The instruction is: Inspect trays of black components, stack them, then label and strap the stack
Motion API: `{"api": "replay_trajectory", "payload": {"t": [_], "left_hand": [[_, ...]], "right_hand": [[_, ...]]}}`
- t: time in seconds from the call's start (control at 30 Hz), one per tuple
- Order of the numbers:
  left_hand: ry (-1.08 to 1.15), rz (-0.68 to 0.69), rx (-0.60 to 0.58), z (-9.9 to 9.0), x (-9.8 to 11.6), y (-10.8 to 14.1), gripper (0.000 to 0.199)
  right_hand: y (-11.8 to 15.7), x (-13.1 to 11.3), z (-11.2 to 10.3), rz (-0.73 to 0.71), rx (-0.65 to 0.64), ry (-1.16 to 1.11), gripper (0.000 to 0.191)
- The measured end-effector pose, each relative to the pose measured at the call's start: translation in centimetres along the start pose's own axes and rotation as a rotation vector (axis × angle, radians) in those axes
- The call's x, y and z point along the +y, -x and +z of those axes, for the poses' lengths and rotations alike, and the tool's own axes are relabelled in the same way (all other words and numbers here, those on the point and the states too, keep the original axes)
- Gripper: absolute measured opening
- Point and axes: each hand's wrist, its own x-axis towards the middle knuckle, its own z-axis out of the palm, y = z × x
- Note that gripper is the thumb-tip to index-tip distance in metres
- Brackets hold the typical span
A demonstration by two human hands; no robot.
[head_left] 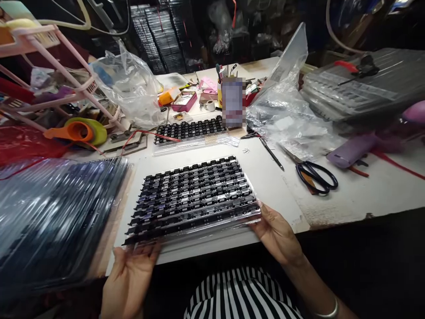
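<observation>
A clear plastic tray [195, 195] filled with rows of black parts lies between my hands, close to the front edge of the white work surface. My left hand [131, 277] grips its near left corner, fingers under the plastic. At the near right corner, my right hand [277, 232] holds the tray between thumb and fingers. Behind it sits a second tray of black parts [191, 128], with a red strip across its left part.
Stacked clear trays [59, 212] fill the left side. Dark-handled scissors [315, 175], a pen [272, 154] and a purple object [352, 148] lie to the right. Plastic bags [129, 88], a pink rack [71, 66] and a pile of trays [358, 88] stand farther back.
</observation>
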Motion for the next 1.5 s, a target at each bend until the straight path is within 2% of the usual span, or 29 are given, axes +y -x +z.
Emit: {"api": "replay_trajectory", "payload": {"t": [0.33, 0.6, 0.77, 0.93, 1.13, 1.33, 1.5], "left_hand": [[-0.04, 0.005, -0.073, 0.3, 0.0, 0.1, 0.049], [-0.002, -0.059, -0.133, -0.7, 0.5, -0.3, 0.047], [-0.014, -0.043, -0.12, -0.3, 0.2, -0.3, 0.046], [-0.018, -0.036, -0.077, 0.2, 0.1, -0.1, 0.046], [-0.021, -0.042, -0.145, -0.4, 0.5, 0.0, 0.047], [-0.133, -0.11, -0.055, -1.4, 1.0, -0.2, 0.047], [-0.149, -0.102, 0.045, -0.8, 0.8, -0.2, 0.052]], "right_hand": [[0.1, -0.1, 0.1, -0.001, -0.008, -0.001, 0.03], [0.0, 0.0, -0.2, -0.009, -0.02, -0.061, 0.028], [0.0, 0.1, -0.4, -0.008, -0.021, -0.06, 0.028], [0.1, -0.2, -0.4, 0.002, -0.081, -0.052, 0.03], [0.2, -1.4, -0.9, 0.091, -0.159, 0.093, 0.03], [0.0, -1.4, -1.2, 0.048, -0.086, 0.194, 0.028], [0.2, -0.7, -1.0, -0.027, -0.015, 0.224, 0.026]]}}
